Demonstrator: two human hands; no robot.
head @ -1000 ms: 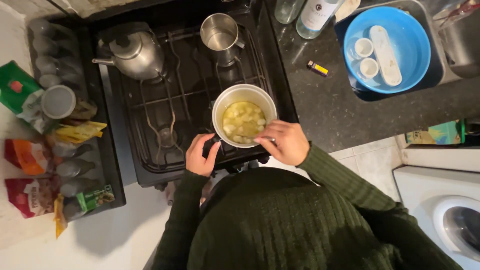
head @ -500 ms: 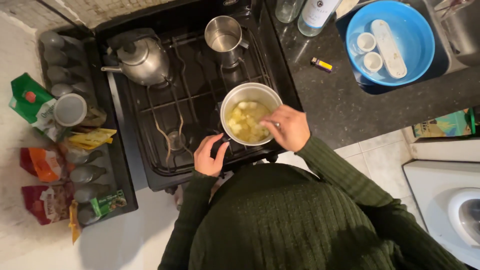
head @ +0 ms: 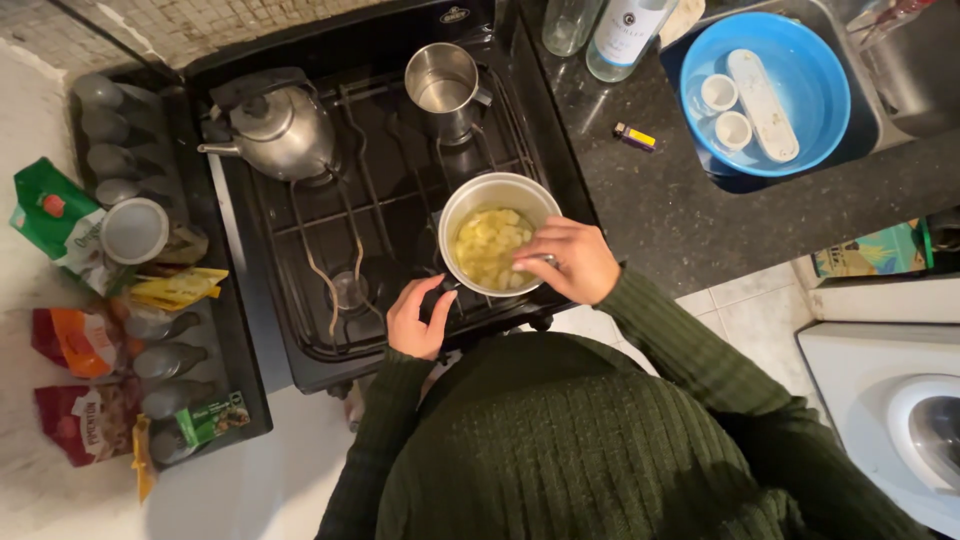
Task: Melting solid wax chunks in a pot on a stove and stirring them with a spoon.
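Steel saucepan [head: 497,190] sits on the front right burner of a black gas stove [head: 300,240], and it's full of pale yellow chunks [head: 487,245] in some liquid, could be potato but honestly can't tell. The person's left hand [head: 415,315] is wrapped around the pan's dark handle [head: 443,287] at the near edge, fingers curled on it. Right hand [head: 570,262] is over the right side of the pan rim, fingers pinched together on something thin and metallic that pokes out just past the fingertips, probably a utensil but it's mostly hidden so no calling it. Both arms are in dark green ribbed sleeves. Back left burner has a metal kettle [head: 280,120], back right has a small steel pot [head: 440,78] that looks to have nothing in it. On the dark speckled counter [head: 680,220] right of the stove there's a little yellow and purple lighter [head: 634,136], well apart from the pan, and further back a blue plastic basin [head: 830,90] with two small white cups and a long white piece lying in it. Left of the stove is a black rack with snack bags [head: 70,340] and a few jars.
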